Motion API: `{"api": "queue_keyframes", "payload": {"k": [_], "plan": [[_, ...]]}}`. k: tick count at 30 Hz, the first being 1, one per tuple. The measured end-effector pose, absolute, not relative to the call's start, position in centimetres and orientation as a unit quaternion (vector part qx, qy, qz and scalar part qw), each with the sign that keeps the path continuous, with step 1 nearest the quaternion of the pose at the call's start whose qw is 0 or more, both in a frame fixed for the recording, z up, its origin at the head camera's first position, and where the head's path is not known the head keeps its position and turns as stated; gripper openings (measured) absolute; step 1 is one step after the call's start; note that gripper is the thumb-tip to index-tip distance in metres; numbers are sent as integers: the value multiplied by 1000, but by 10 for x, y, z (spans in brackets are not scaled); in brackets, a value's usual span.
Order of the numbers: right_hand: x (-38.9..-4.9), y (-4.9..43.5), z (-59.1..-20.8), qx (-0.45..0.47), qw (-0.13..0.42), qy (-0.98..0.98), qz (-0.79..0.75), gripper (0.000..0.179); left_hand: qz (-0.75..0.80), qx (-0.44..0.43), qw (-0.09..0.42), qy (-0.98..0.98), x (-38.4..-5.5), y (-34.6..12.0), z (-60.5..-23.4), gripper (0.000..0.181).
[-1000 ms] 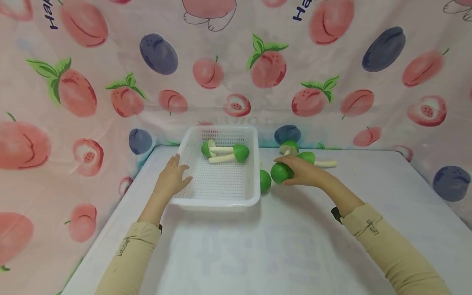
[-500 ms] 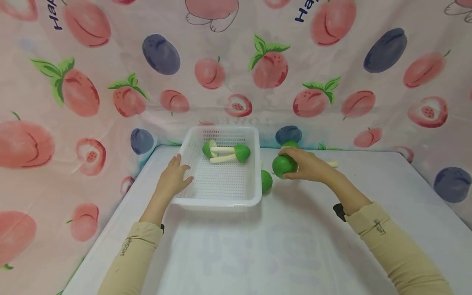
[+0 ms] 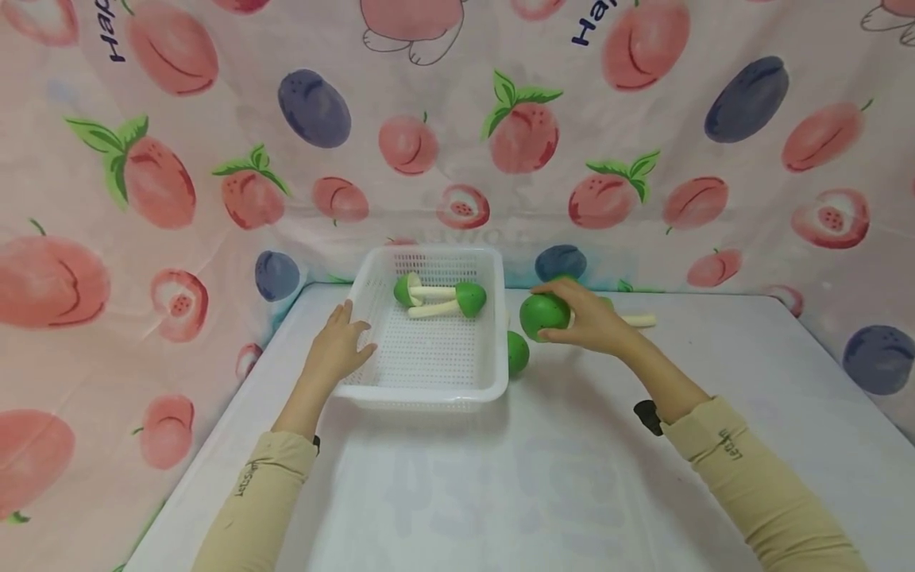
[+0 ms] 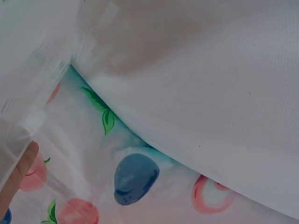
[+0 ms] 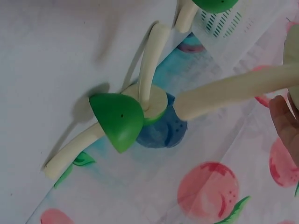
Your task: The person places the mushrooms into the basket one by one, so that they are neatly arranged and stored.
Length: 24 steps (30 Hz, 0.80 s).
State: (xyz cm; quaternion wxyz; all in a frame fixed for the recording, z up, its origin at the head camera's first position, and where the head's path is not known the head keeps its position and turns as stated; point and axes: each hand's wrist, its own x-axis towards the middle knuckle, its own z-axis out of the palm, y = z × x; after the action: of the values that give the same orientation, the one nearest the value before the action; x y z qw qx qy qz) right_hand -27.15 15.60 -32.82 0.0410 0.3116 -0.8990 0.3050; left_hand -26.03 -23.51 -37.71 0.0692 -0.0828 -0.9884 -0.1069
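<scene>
A creased, fruit-printed cloth [image 3: 457,171] hangs behind a smooth white table [image 3: 457,492]. Tan fabric sleeves [image 3: 768,485] flank a rectangular, perforated plastic basket [image 3: 422,395] holding two dome-capped mushrooms [image 3: 470,299]. The left hand [image 3: 334,349] spreads at its left rim; the right hand [image 3: 592,322] pinches a glossy green mushroom [image 3: 543,315] just right of it. Cloth lettering [image 3: 592,22] shows "Hap".

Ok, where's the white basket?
In the head view, the white basket sits just left of centre on the table, the left hand at its left rim.
</scene>
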Motion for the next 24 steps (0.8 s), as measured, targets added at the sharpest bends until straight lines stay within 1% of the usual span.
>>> {"api": "queue_keyframes", "payload": {"k": [7,12,15,21,24], "plan": [[-272,146,-336,297,60,-890,340,59,-110,-81,70,-988,-262,-236,-379,43],[-273,141,-337,285,54,-885,365,62,-113,-78,72,-988,-261,-236,-379,44],[-273,137,-337,294,60,-880,369,63,-112,-78,69,-988,-262,-236,-379,44],[-274,131,-340,322,94,-865,374,61,-110,-75,66,-989,-264,-236,-379,43],[-275,127,-341,335,101,-851,392,60,-109,-74,65,-989,-264,-236,-380,43]]}}
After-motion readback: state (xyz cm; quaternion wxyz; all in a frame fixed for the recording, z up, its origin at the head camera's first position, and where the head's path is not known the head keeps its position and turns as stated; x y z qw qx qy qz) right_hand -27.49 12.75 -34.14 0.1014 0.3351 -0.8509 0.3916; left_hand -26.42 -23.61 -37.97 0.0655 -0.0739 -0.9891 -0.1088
